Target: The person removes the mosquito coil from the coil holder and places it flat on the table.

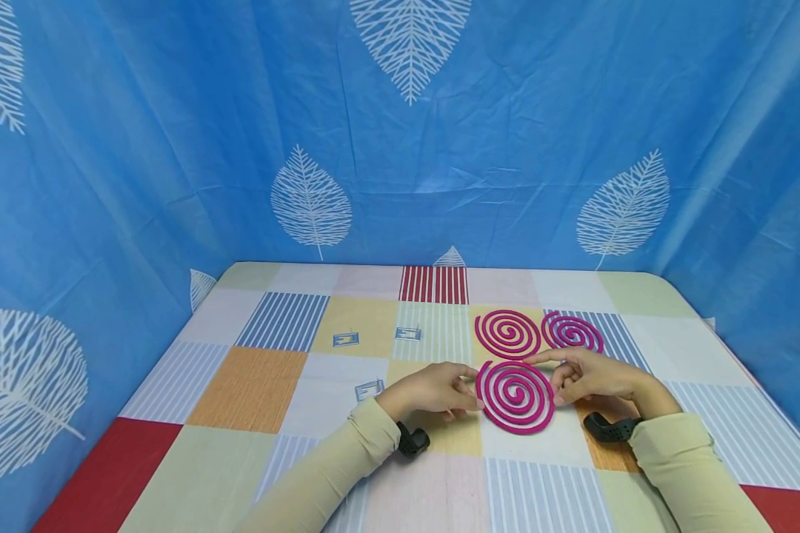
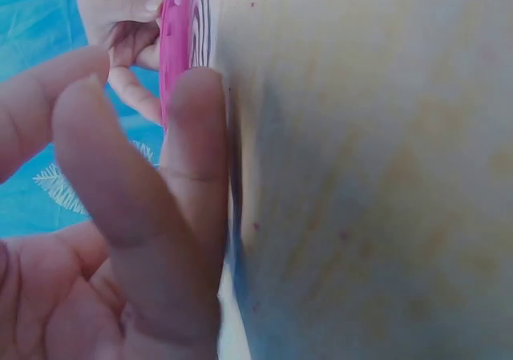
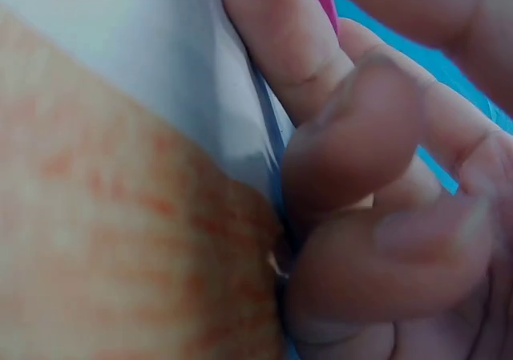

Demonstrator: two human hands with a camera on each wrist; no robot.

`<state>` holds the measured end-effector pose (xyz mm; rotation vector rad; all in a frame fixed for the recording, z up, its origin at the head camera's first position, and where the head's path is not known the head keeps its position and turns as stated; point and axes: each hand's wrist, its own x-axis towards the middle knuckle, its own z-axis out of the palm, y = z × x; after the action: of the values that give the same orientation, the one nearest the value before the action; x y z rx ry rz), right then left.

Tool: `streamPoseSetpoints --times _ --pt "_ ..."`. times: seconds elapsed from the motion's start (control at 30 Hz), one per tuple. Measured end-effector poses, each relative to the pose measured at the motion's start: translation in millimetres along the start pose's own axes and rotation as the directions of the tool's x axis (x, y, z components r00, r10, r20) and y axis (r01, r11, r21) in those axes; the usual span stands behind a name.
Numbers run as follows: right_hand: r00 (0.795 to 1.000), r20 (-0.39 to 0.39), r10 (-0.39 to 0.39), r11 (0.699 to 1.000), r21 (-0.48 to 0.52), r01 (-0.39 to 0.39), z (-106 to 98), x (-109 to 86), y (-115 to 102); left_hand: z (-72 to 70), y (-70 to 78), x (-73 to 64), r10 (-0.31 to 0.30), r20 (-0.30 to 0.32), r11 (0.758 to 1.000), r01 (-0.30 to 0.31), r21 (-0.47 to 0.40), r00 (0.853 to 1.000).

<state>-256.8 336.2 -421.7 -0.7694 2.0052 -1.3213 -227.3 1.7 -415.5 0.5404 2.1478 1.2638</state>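
A magenta spiral coil [image 1: 515, 397] lies flat on the patchwork tablecloth between my two hands. At its left rim is my left hand [image 1: 433, 389], thumb and forefinger tips right at the edge, the other fingers loosely bent. My right hand [image 1: 600, 377] is on the opposite side, its forefinger stretched along the upper rim and its thumb at the right edge. In the left wrist view the coil's pink edge [image 2: 173, 47] stands beyond my near fingers. Just behind lie a second magenta coil [image 1: 508, 334] and, to its right, a third one [image 1: 572, 331], partly overlapped by my right hand.
The tablecloth [image 1: 240, 463] carries printed squares and stripes over the whole table. Blue curtains [image 1: 387, 200] with white leaf prints hang at the back and along both sides. A black band sits on each wrist, just at the sleeve cuffs.
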Motion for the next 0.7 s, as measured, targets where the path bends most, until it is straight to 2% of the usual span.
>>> streamPoseSetpoints --times 0.17,0.5,0.7 --pt "1.0 0.009 -0.013 1.0 0.017 0.013 -2 -2.0 1 0.6 -0.2 -0.3 0.006 0.017 1.0 -0.006 0.011 1.0" --pt "1.0 0.002 -0.015 0.999 0.037 0.015 -3 -4.0 3 -1.3 2.7 -5.1 0.007 0.006 1.0 -0.007 0.012 1.0" --pt "1.0 -0.027 -0.012 0.999 0.037 0.013 -3 -6.1 6 -8.4 3.4 -10.7 0.08 -0.038 0.996 -0.079 0.031 0.996"
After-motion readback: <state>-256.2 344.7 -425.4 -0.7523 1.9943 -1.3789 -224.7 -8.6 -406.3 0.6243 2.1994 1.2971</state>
